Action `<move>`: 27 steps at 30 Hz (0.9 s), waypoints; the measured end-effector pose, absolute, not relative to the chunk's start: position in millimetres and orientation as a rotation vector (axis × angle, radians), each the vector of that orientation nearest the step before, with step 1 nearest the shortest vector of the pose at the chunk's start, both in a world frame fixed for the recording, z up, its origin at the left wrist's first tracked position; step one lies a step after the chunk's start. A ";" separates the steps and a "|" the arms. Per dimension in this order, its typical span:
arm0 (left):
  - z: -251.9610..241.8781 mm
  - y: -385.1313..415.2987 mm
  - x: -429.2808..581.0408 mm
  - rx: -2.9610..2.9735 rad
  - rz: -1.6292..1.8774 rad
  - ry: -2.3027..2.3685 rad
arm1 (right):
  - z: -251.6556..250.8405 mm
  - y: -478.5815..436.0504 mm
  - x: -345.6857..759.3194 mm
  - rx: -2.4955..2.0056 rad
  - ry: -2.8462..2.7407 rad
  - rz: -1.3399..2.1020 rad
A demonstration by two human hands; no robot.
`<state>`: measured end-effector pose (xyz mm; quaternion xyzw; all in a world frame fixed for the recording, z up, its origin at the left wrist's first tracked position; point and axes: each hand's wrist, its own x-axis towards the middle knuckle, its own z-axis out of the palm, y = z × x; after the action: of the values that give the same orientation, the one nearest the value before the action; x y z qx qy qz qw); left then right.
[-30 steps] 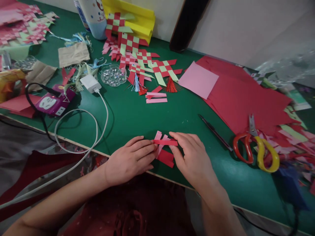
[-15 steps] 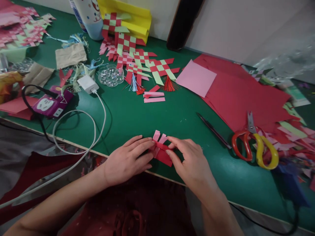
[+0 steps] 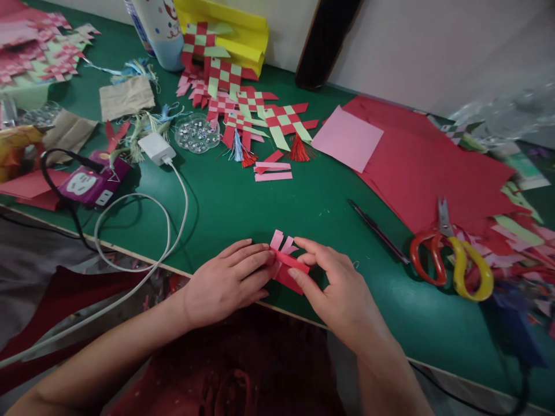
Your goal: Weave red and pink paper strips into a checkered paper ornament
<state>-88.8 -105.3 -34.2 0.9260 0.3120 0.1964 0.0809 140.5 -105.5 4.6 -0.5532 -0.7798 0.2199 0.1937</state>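
Note:
A small weave of red and pink paper strips lies at the near edge of the green table. My left hand presses flat on its left side, fingers stretched over the strips. My right hand pinches a red strip between thumb and fingers, laid across the pink ones. Pink strip ends stick out above the fingers.
Scissors with red and yellow handles and a dark pen lie to the right. Red paper sheets, a pink square, finished woven pieces, loose strips, a charger with cable and a dish of googly eyes lie beyond.
My right hand brought the red strip down from a level position into the pink strips, now tilted and tucked closer. The left hand stayed pressed on the weave.

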 end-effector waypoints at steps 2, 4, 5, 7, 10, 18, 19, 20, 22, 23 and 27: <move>-34.7 -105.5 -89.1 2.765 0.576 0.935 | 13.4 -103.3 138.4 -1.514 -2.193 0.655; -35.1 -105.7 -89.3 2.763 0.573 0.934 | 21.5 -96.7 135.6 -1.438 -2.253 0.617; -35.2 -105.7 -89.4 2.764 0.575 0.932 | 24.6 -92.0 134.2 -1.394 -2.308 0.579; -35.1 -105.7 -89.6 2.760 0.577 0.931 | 28.5 -81.0 131.8 -1.326 -2.382 0.498; -34.2 -105.6 -89.7 2.745 0.575 0.934 | 30.0 -65.2 130.2 -1.285 -2.428 0.459; -32.3 -105.0 -89.2 2.726 0.596 0.947 | 20.8 -33.2 139.9 -1.187 -2.568 0.627; -32.5 -105.0 -89.1 2.724 0.601 0.946 | 17.8 -30.9 143.2 -1.162 -2.590 0.618; -32.7 -105.0 -89.1 2.722 0.604 0.942 | 14.5 -29.6 146.8 -1.144 -2.605 0.595; -33.2 -105.1 -89.1 2.717 0.600 0.937 | 8.1 -30.5 154.3 -1.101 -2.636 0.538; -33.4 -105.2 -89.1 2.714 0.592 0.938 | 5.3 -32.5 158.0 -1.079 -2.648 0.506; -34.1 -105.4 -89.2 2.713 0.583 0.942 | -1.1 -47.4 168.4 -0.994 -2.670 0.341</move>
<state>-89.2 -105.4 -34.1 0.9206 0.3198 0.1978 0.1054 168.4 -47.4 -1.1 -0.3431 -0.9220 0.1177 0.1356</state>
